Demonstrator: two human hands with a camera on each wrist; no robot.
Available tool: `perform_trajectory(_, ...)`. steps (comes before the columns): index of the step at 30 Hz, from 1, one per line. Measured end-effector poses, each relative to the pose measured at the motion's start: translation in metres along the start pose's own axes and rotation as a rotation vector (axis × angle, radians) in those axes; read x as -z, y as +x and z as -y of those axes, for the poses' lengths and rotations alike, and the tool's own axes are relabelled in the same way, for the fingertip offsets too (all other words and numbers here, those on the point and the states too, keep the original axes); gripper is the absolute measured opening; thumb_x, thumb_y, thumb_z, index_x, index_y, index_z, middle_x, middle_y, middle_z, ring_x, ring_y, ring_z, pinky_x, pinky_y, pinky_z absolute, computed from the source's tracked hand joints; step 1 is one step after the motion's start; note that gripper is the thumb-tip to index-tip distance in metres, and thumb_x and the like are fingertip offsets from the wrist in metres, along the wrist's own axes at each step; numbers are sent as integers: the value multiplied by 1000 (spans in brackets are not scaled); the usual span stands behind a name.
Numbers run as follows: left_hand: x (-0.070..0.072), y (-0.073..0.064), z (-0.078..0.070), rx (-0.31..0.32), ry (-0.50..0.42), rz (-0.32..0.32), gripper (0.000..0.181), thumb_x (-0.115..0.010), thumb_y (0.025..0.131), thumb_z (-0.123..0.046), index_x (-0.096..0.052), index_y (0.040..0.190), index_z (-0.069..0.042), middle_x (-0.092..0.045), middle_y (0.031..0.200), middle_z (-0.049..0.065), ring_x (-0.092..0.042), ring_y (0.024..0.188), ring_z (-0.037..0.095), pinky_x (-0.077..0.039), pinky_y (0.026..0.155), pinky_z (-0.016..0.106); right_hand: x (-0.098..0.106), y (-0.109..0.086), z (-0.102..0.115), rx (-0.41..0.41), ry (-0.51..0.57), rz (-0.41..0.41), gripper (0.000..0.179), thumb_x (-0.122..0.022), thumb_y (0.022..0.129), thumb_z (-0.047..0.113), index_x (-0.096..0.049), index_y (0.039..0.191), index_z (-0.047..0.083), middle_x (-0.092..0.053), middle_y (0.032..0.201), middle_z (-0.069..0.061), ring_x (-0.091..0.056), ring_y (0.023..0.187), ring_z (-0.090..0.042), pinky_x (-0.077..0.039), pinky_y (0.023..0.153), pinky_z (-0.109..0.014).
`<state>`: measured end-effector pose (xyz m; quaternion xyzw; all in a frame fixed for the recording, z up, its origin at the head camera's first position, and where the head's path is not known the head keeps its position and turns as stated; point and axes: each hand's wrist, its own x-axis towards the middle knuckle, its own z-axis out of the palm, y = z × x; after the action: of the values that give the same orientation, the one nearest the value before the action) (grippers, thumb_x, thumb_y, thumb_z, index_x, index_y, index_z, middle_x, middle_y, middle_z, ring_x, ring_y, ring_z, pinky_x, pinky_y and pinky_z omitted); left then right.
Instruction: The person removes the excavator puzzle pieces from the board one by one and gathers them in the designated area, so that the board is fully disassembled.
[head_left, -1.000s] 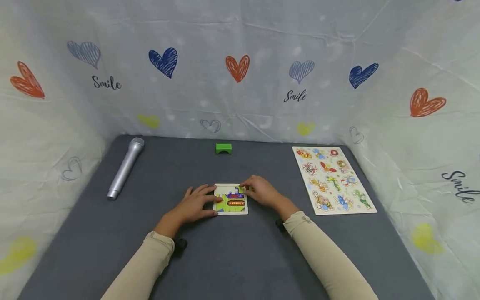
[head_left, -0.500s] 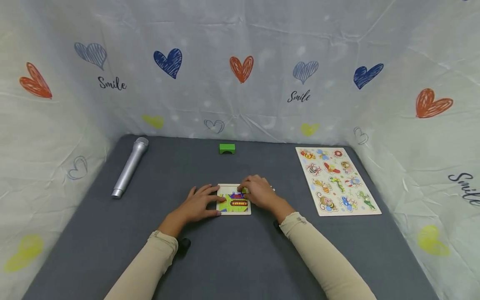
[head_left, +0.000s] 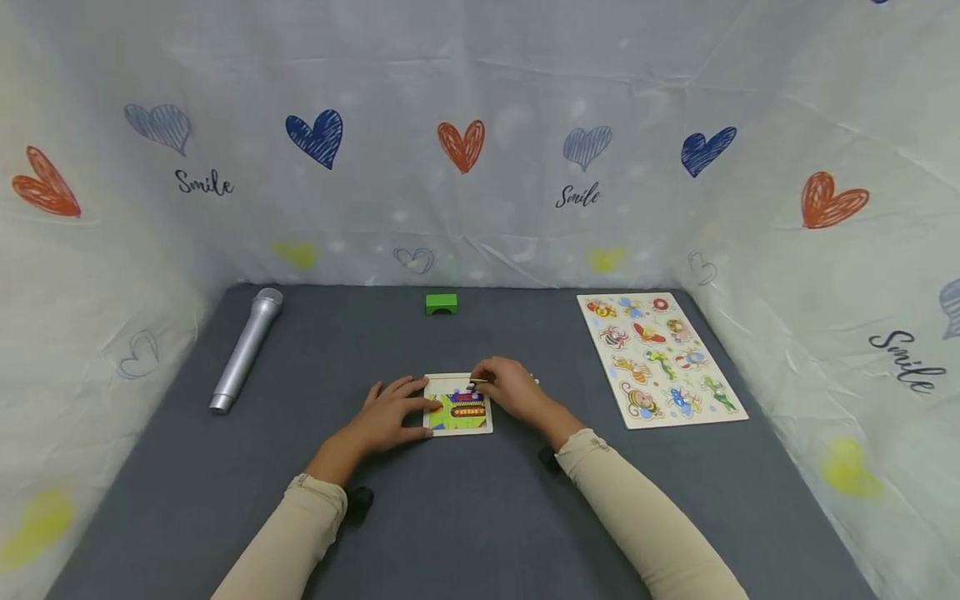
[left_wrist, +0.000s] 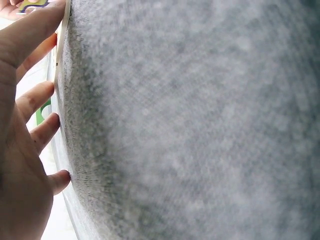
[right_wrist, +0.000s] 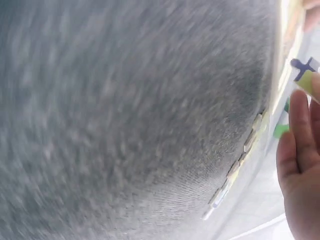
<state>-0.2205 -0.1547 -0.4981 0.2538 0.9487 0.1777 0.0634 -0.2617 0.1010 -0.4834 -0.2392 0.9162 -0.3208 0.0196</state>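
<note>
A small wooden jigsaw tray (head_left: 447, 385) lies mid-table, its lower part filled with a colourful vehicle picture and a bare strip along the top. My left hand (head_left: 390, 417) rests with spread fingers on its left side, fingertips at the rim in the left wrist view. Between thumb and fingers, my right hand (head_left: 513, 392) pinches a puzzle piece (right_wrist: 306, 82), green and purple on its face, close over the tray's upper right corner. That piece looks tilted nearly edge-on in the head view. Several loose puzzle pieces (right_wrist: 235, 167) lie beyond the right hand, mostly hidden by it from above.
On the left of the grey table lies a silver microphone (head_left: 247, 350). A green arch block (head_left: 441, 304) stands at the back. To the right is a large insect picture board (head_left: 660, 362). A white curtain printed with hearts (head_left: 461, 208) surrounds the table.
My right hand has kept its pinch on the piece, moving slightly left over the tray and turning the piece from face-up to nearly edge-on. The left hand stays on the tray; the head view has shifted slightly.
</note>
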Motion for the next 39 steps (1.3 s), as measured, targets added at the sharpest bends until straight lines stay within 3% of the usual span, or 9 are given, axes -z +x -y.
perform_trajectory(4,-1,-2,1,10,2,-9,48,-69,87,-47,-64,130,-28,-37,154,7,-26,144,36,-12,107,73,12,-1,-9,-77,221,-4,17,-64,95,14,-69,109,9,-68,102,-4,-64,88,-18,-51,72,-29)
perform_trajectory(7,-1,-2,1,5,0,-11,48,-70,87,-46,-64,131,-27,-37,154,8,-25,144,37,-11,107,73,30,-7,-27,-110,276,-45,23,-61,96,12,-68,117,3,-69,107,-11,-63,86,-24,-49,68,-30)
perform_trajectory(12,2,-3,4,1,-9,-20,48,-70,87,-45,-63,131,-26,-36,155,8,-24,145,38,-10,108,73,53,-18,-63,-171,211,-92,27,-56,98,8,-66,122,1,-67,117,-16,-63,97,-25,-50,77,-34)
perform_trajectory(18,5,-5,6,11,-11,-10,48,-70,87,-44,-63,131,-26,-36,155,8,-24,145,38,-10,108,72,60,-26,-87,-159,216,-53,23,-56,98,5,-65,117,-4,-67,111,-20,-64,94,-27,-50,76,-35)
perform_trajectory(24,4,-5,6,18,-19,-6,49,-69,87,-46,-63,132,-27,-35,155,8,-23,145,37,-8,109,71,63,-31,-89,-126,188,-32,21,-59,97,11,-70,111,1,-70,101,-12,-63,84,-18,-49,69,-31)
perform_trajectory(31,2,-2,5,14,-17,1,51,-69,87,-48,-62,133,-28,-34,156,6,-23,145,36,-8,109,71,59,-28,-89,-240,69,-28,22,-59,96,8,-70,114,1,-69,109,-15,-64,92,-25,-51,78,-39)
perform_trajectory(39,1,0,3,0,-21,5,49,-69,87,-47,-62,132,-29,-35,156,7,-23,145,37,-8,109,72,55,-31,-89,-266,14,-37,22,-58,97,8,-70,114,1,-69,107,-14,-62,88,-23,-50,76,-40)
